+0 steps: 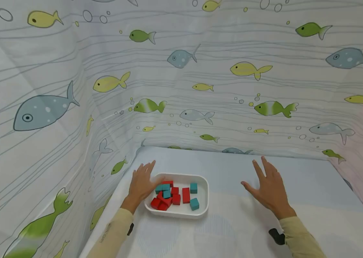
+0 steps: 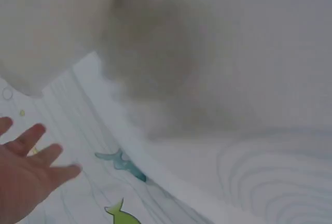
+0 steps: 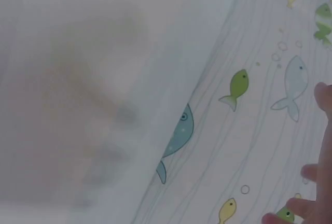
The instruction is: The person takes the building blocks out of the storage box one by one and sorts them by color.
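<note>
In the head view, a white tray [image 1: 181, 215] on the left half of the table holds several red blocks [image 1: 186, 195] and several teal blocks [image 1: 194, 204]. The blocks are heaped at the tray's left end, with a few lying apart toward its right. My left hand [image 1: 142, 184] is spread over the tray's left edge, its thumb overlapping the tray's rim in this view. To the right of the tray, my right hand [image 1: 270, 190] hovers with fingers spread and holds nothing. Both wrist views show spread fingers and no blocks.
The table [image 1: 233, 208] has a pale cover with faint round patterns. A curtain [image 1: 220, 100] printed with fish hangs at the back and along both sides. Dark straps [image 1: 277, 236] show at the wrists, below long beige sleeves [image 1: 114, 233].
</note>
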The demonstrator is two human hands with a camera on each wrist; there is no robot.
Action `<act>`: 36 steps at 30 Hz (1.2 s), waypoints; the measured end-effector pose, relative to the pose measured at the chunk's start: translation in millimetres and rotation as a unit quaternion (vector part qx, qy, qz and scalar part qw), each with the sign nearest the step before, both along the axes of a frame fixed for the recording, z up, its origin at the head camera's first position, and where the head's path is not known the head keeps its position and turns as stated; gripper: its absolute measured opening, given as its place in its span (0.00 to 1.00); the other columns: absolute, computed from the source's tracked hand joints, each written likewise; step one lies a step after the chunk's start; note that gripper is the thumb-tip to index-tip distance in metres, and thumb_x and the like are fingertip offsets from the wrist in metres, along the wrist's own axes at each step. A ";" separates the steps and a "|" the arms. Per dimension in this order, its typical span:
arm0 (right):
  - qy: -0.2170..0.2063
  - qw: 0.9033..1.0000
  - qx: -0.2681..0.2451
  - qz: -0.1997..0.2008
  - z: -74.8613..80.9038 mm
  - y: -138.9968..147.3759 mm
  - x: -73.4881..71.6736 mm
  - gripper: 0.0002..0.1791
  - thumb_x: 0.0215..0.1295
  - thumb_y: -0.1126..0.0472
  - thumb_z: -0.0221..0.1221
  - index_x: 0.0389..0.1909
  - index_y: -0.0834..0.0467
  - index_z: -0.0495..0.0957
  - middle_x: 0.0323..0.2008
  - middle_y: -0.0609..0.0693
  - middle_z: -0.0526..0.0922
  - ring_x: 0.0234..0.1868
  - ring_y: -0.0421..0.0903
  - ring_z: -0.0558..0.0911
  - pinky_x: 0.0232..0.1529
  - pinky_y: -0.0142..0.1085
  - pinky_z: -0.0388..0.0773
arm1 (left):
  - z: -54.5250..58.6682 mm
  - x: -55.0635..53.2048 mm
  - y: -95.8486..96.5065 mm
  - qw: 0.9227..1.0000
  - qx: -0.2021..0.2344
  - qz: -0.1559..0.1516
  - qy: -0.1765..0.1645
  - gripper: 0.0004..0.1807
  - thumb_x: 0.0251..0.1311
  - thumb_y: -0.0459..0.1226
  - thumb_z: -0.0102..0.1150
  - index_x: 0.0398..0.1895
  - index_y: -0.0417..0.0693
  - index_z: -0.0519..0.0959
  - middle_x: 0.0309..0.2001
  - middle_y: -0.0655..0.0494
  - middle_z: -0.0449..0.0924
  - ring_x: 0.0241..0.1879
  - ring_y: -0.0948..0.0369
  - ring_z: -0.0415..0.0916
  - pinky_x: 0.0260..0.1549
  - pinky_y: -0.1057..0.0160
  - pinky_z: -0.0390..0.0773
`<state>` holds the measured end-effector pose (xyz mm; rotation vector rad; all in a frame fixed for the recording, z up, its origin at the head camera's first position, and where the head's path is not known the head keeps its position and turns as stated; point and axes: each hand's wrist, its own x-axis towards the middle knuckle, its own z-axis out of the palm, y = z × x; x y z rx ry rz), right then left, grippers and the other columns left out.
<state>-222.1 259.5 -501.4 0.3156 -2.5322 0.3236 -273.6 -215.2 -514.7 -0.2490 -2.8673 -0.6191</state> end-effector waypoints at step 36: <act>-0.060 0.981 -0.118 0.139 -29.7 -77.9 -3.1 0.39 0.57 0.49 0.69 0.69 0.54 0.66 0.63 0.51 0.71 0.63 0.50 0.70 0.57 0.51 0.75 | -28.2 32.7 -30.7 0.951 0.222 -0.112 -0.183 0.66 0.35 0.47 0.82 0.78 0.55 0.49 0.75 0.49 0.53 0.71 0.46 0.55 0.54 0.44 0.74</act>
